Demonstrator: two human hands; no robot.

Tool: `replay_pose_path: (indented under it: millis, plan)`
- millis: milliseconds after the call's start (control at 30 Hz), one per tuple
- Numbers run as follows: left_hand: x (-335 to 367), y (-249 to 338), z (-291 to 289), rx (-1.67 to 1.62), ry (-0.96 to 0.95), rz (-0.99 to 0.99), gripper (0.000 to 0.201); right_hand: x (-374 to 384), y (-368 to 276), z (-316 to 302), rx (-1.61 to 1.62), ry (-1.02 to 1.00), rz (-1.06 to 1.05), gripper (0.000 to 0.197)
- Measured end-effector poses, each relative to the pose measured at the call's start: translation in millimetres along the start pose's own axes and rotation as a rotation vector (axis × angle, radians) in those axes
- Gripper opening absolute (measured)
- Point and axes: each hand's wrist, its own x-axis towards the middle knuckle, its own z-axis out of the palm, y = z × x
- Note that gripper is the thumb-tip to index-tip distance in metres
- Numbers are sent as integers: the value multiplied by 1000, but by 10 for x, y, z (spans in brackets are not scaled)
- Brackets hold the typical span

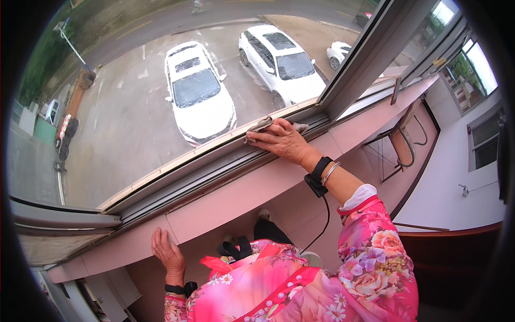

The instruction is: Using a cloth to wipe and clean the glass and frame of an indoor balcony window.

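Observation:
A greyish-brown cloth (261, 124) lies bunched under my right hand (284, 142), which presses it onto the metal window track (214, 161) close to the upright window frame (365, 59). Bits of the cloth stick out on both sides of the fingers. My left hand (168, 253) rests on the front edge of the pink tiled sill (214, 209), its fingers stretched out and nothing in it. Both wrists wear black straps, and a silver bracelet (330, 173) sits on the right one.
Beyond the window two white cars (201, 99) (281, 61) are parked outside. A chair (402, 142) stands to the right by the white wall. From the right wrist device hangs a black cable (325, 222). Dark wooden furniture (450, 263) is at lower right.

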Motion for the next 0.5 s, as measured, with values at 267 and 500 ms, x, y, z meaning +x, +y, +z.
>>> replay_pose_path:
  millis: [267, 500]
  plan:
    - [1, 8, -47, 30, 2, -34, 46, -787, 627, -172, -11, -18, 330, 35]
    - [-16, -42, -3, 51, 17, -51, 46, -755, 565, -77, 203, 195, 746, 39]
